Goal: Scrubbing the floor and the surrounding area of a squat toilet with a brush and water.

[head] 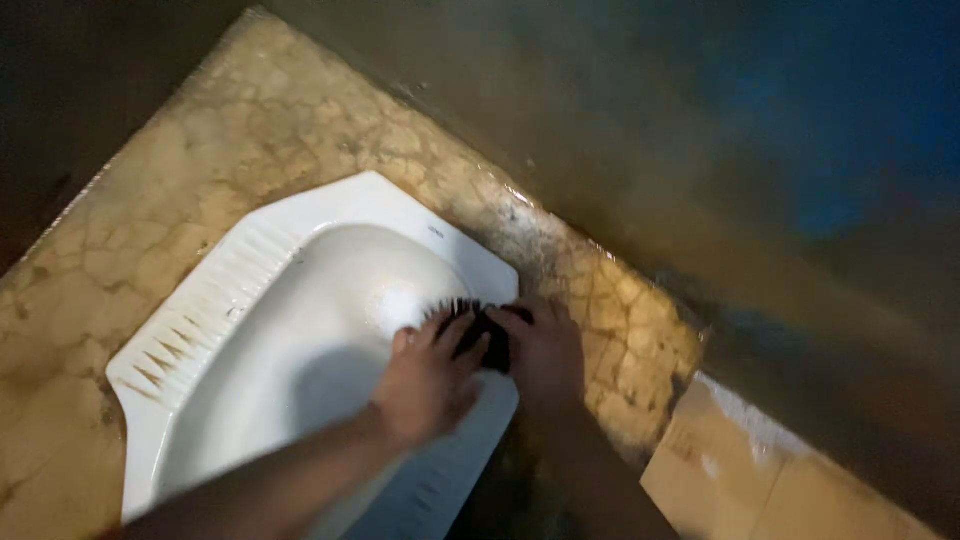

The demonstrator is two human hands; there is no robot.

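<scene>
From my seat behind the head camera, I saw both hands pressed onto one dark scrubbing brush (478,330), which sat on the right-hand edge of the white squat toilet pan (330,300), where the basin met the ribbed footrest on that side. The left hand (428,385) came in from the lower left, its forearm crossing over the basin, and lay on the brush with fingers bent over its near half. The right hand (545,355) came up from below and closed over the far half, fingertips curled across the top. The two hands touched at the brush, so neither was nearer than the other; I could not tell how tightly either was clamped, because the light was poor and the brush showed only as a black shape between the fingers.

The brush's long axis seemed to run roughly across the rim, from the basin side towards the floor side, with bristles fanning out towards the basin. It lay straight ahead of the wrists, not off to either side.

Around the pan lay a wet, cracked stone floor (230,130), yellowish brown. A dark wall (700,120) rose behind it, and a pale step (740,470) showed at lower right.
</scene>
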